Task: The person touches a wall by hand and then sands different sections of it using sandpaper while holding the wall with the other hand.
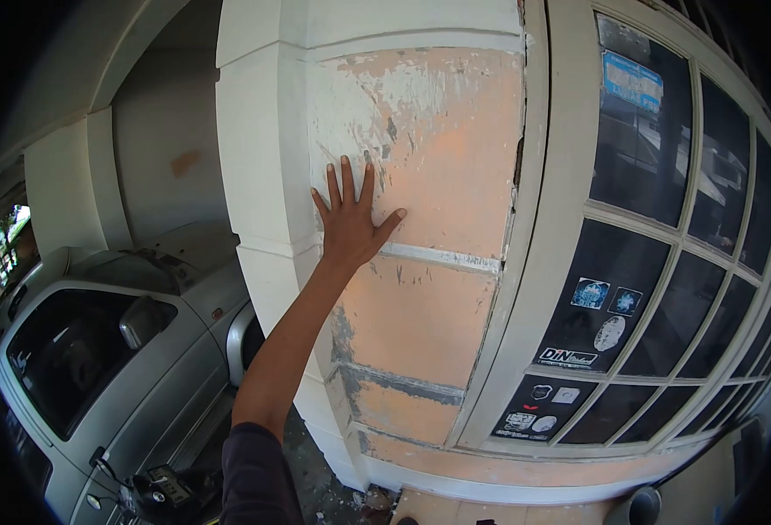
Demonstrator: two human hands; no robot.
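My left hand (pixel 348 221) is spread against a wall panel (pixel 438 192), palm to the surface, fingers pointing up and thumb out to the right. It holds nothing. Around it the panel shows bare peach-orange patches, with flaking white paint (pixel 350 96) at the upper left. Below the hand a pale horizontal groove (pixel 442 256) crosses the panel, and grey scraped marks run along its lower left edge. My left forearm reaches up from the bottom in a dark sleeve. My right hand is out of view.
Right of the panel stands a cream-framed window (pixel 569 219) with dark panes and several stickers. On the left are a white pillar (pixel 267 157), a silver car (pixel 123 324) and part of a motorbike (pixel 162 490). Debris (pixel 372 500) lies at the wall's foot.
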